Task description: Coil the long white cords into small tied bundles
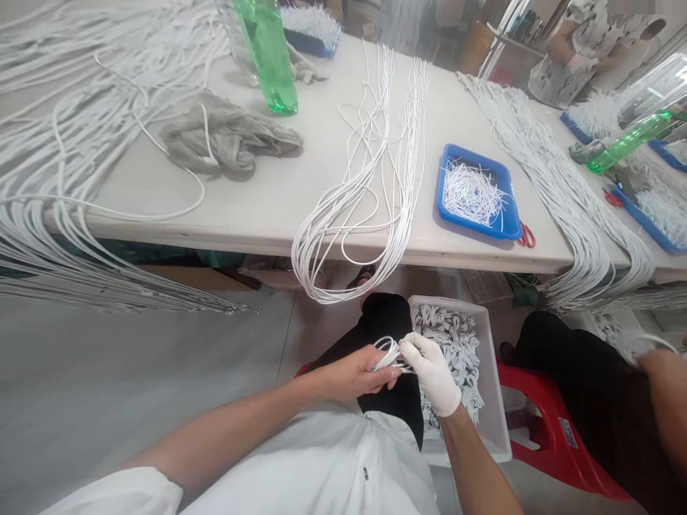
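Note:
Over my lap, my bare left hand (357,372) is closed round a small coil of white cord (387,352). My right hand (432,372), in a white glove, pinches the same coil from the right. Just beside and below them sits a white plastic bin (497,400) filled with several finished cord bundles (456,343). A loose bunch of long white cords (365,207) lies on the table (279,207) ahead and droops over its front edge.
A blue tray (507,229) of short white pieces, red scissors (527,236), a green bottle (268,57) and a grey cloth (230,139) are on the table. Thick cord hanks hang at left and right. A seated person's arm (665,400) and a red stool (552,429) are to my right.

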Motion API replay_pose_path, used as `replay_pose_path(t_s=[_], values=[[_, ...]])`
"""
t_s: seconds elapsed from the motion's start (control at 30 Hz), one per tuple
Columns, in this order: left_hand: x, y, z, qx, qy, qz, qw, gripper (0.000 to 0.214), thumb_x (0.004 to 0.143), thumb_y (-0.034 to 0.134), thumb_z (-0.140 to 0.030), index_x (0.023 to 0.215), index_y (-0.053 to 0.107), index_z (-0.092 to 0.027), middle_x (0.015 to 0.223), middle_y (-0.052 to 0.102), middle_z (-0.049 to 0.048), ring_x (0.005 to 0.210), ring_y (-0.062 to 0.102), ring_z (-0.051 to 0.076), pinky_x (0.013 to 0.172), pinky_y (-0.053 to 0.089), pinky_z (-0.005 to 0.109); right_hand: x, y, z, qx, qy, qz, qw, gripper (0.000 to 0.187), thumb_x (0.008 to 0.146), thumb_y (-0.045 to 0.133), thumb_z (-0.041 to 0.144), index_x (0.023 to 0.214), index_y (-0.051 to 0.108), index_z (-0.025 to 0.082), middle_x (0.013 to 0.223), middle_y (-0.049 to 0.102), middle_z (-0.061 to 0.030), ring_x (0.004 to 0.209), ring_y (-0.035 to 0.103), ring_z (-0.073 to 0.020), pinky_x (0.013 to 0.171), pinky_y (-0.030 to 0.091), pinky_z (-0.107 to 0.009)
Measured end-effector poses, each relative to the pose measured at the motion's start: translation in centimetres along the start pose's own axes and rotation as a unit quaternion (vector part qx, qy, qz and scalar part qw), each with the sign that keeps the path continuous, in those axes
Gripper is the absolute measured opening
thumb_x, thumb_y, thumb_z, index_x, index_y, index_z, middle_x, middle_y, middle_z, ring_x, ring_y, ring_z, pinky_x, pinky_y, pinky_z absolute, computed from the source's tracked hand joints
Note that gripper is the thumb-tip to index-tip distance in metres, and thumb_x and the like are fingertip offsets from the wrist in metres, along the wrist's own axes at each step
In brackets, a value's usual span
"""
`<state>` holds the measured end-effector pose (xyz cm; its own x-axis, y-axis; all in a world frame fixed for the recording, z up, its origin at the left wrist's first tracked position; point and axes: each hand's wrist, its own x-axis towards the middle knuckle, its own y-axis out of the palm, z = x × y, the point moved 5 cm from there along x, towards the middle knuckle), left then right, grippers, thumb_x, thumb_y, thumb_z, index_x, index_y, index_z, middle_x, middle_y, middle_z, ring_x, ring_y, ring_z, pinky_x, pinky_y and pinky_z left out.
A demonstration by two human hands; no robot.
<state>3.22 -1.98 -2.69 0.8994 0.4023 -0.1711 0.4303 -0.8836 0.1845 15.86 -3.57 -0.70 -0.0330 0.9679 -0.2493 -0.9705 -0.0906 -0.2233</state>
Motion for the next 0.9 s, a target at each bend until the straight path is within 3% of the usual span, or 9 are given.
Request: replay_pose_path(t_s=[0.1, 0.3, 0.43, 0.6, 0.9], values=[[-0.1, 0.0, -0.2, -0.003, -0.001, -0.001, 1.0, 0.045, 0.09, 0.044, -0.053, 0.074, 0.056, -0.014, 0.048, 0.034, -0.0071, 0.043, 0.028, 0.005, 0.041, 0.022, 0.018, 0.3, 0.3, 0.1, 0.017, 0.001, 0.0, 1.0, 0.032, 0.09, 0.05, 0.036, 0.063, 0.05, 0.018, 0.063, 0.048, 0.0035, 0.062, 0.044, -0.0121, 0.061, 0.036, -0.024], [-0.7, -1.0, -1.0, -0.038, -0.018, -0.015, 0.999, 0.043, 0.089, 0.047, -0.052, 0.072, 0.056, -0.014, 0.046, 0.032, -0.0082, 0.042, 0.025, 0.005, 0.04, 0.02, 0.019, 0.4, -0.1, -0.7, 0.053, -0.016, 0.083, 0.995, 0.024, 0.088, 0.053, 0.036, 0.074, 0.06, 0.018, 0.068, 0.053, 0.0014, 0.065, 0.045, -0.0131, 0.063, 0.036, -0.026], [-0.7, -1.1, -0.6, -0.064, -0.009, -0.014, 0.998, 0.043, 0.087, 0.05, -0.054, 0.073, 0.056, -0.014, 0.045, 0.033, -0.0083, 0.04, 0.027, 0.005, 0.039, 0.022, 0.018, 0.6, 0.2, -1.2, 0.048, -0.003, 0.056, 0.997, 0.026, 0.087, 0.055, 0.038, 0.07, 0.055, 0.018, 0.067, 0.049, 0.0019, 0.065, 0.043, -0.0131, 0.063, 0.036, -0.026], [-0.9, -1.7, -1.2, -0.068, 0.024, -0.02, 0.997, 0.042, 0.087, 0.051, -0.053, 0.073, 0.055, -0.013, 0.045, 0.033, -0.0084, 0.04, 0.027, 0.005, 0.039, 0.023, 0.018, 1.4, 1.2, 0.2, 0.044, -0.004, 0.011, 0.999, 0.034, 0.086, 0.057, 0.04, 0.062, 0.044, 0.019, 0.062, 0.041, 0.0043, 0.061, 0.037, -0.0115, 0.059, 0.033, -0.024], [-2.2, -3.4, -2.3, -0.101, 0.025, -0.042, 0.994, 0.04, 0.088, 0.05, -0.051, 0.075, 0.053, -0.013, 0.047, 0.028, -0.0098, 0.04, 0.023, 0.004, 0.038, 0.019, 0.017, 2.6, 1.3, 1.6, 0.065, -0.002, 0.03, 0.997, 0.031, 0.092, 0.045, 0.039, 0.073, 0.058, 0.017, 0.068, 0.05, 0.001, 0.064, 0.042, -0.0129, 0.061, 0.034, -0.025]])
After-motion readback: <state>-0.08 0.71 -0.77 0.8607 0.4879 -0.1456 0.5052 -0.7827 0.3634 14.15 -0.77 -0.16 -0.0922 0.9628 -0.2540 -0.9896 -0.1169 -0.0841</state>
